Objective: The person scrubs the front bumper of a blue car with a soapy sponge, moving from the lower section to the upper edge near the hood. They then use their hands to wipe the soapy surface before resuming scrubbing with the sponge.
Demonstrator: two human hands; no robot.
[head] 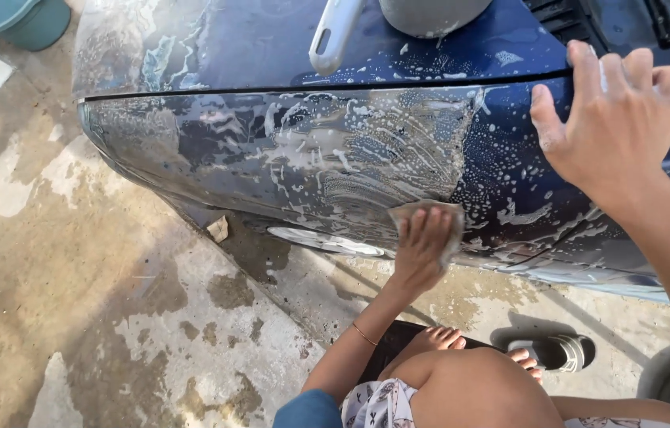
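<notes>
Right hand [616, 127] lies flat, fingers spread, on soapy car [271, 150]; left hand [422, 246] grips sponge [414, 212].

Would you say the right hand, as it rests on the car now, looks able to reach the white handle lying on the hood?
Probably yes. The right hand lies flat and empty on the soapy blue car panel, just below the hood seam. The white handle lies up and to its left on the hood, with only wet paint between them.

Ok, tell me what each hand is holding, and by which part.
The left hand presses a cloth flat against the soapy blue car panel, fingers spread over its middle. The right hand holds nothing; it rests open on the panel.
</notes>
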